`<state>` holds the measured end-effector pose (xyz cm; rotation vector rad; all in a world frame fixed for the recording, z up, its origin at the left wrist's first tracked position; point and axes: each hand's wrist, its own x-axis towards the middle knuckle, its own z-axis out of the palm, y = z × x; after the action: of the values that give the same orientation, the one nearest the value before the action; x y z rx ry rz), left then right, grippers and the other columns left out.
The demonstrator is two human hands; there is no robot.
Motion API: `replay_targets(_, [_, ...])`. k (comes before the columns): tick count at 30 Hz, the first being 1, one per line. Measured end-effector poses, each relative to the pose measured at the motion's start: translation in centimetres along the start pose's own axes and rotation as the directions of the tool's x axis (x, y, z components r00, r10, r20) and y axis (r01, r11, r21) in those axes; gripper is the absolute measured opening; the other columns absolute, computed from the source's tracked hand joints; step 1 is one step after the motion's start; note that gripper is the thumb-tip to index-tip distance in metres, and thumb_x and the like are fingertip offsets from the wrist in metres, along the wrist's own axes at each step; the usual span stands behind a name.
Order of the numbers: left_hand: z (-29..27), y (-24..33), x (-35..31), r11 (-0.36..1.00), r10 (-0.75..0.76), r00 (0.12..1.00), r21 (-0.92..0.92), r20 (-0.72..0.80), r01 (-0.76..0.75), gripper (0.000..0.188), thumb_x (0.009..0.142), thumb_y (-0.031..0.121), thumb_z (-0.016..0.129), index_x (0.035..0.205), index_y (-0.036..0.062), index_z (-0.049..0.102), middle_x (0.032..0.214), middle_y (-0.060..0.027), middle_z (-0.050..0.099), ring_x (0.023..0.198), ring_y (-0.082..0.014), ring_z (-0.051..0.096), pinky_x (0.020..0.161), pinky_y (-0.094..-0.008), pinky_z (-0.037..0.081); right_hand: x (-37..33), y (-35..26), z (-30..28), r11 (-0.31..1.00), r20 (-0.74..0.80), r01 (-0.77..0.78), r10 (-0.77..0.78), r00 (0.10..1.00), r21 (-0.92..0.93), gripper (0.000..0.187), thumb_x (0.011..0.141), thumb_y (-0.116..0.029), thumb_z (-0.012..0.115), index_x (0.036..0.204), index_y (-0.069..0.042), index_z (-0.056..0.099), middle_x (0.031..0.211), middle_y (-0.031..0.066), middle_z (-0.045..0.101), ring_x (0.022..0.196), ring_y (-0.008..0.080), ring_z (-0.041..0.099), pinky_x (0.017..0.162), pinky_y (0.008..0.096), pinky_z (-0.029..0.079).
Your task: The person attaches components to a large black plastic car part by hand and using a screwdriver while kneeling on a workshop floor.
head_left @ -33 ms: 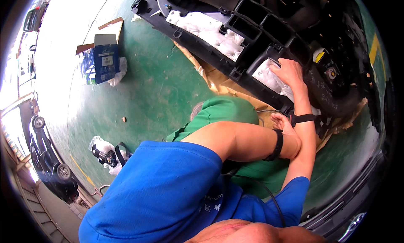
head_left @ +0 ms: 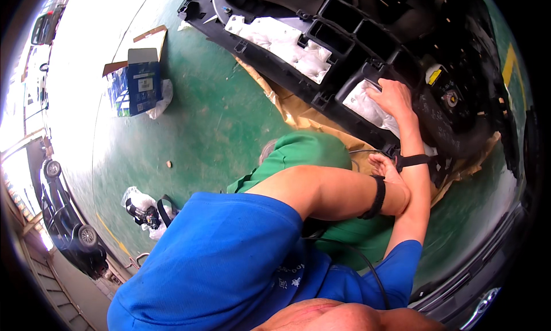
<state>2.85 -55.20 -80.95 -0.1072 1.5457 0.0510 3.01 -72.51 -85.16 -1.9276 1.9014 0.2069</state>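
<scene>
A black car dashboard [head_left: 252, 50] lies at the upper right with white padding set into its openings. My right hand [head_left: 396, 97] rests at the edge of the opening over a white pad [head_left: 367, 104]. Its fingers are bent, and what they grip is hidden. Below it, by my right wrist, my left hand [head_left: 385, 166] has its palm partly showing and its fingers loosely curled apart. It holds nothing that I can see, and my left forearm touches my right one. Both wrists wear black bands.
Brown paper [head_left: 298, 113] lies beneath the dashboard on the green floor. At the left stand a blue carton [head_left: 138, 81] and a clear plastic bag [head_left: 165, 98]. A bagged black part [head_left: 148, 211] lies nearer. Green cloth [head_left: 304, 147] bulges below my hands; a dark car [head_left: 66, 216] is far left.
</scene>
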Motion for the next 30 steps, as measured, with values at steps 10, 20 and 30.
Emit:
replay_targets(10, [-0.1,0.6,1.3,0.997,0.04,0.999,-0.058,-0.035,-0.042,0.058,0.095,0.039,0.051,0.142,0.0073,0.04,0.156,-0.0197,0.03,0.139,-0.0406,0.034,0.101,-0.0622,0.033,0.0,0.4,0.1,1.0,0.02,-0.016,0.016,1.0,0.018,0.041,0.078,-0.046,0.069,0.089,-0.006,0.072,0.091,0.0186,0.071,0.091,0.0366,0.068,0.084,0.0452,0.053])
replay_targets(20, [0.6,-0.2,0.0,0.997,0.071,0.997,-0.016,-0.038,-0.071,0.067,0.094,0.045,0.051,0.146,0.0057,0.035,0.155,-0.0197,0.03,0.14,-0.0383,0.033,0.102,-0.0607,0.033,-0.3,0.6,0.0,0.999,0.0,-0.002,0.002,1.0,0.043,0.046,0.081,-0.049,0.067,0.089,-0.004,0.074,0.09,0.0194,0.071,0.091,0.0355,0.069,0.083,0.0442,0.053])
replay_targets(30, [0.8,-0.4,-0.5,0.994,0.098,0.995,0.053,-0.003,-0.098,0.069,0.093,0.046,0.052,0.148,0.0079,0.035,0.153,-0.0165,0.031,0.137,-0.0383,0.034,0.1,-0.0624,0.034,0.0,1.0,0.3,0.999,-0.008,0.016,-0.016,1.0,0.028,0.046,0.079,-0.048,0.066,0.091,-0.005,0.075,0.088,0.0199,0.072,0.089,0.0352,0.07,0.084,0.0437,0.054])
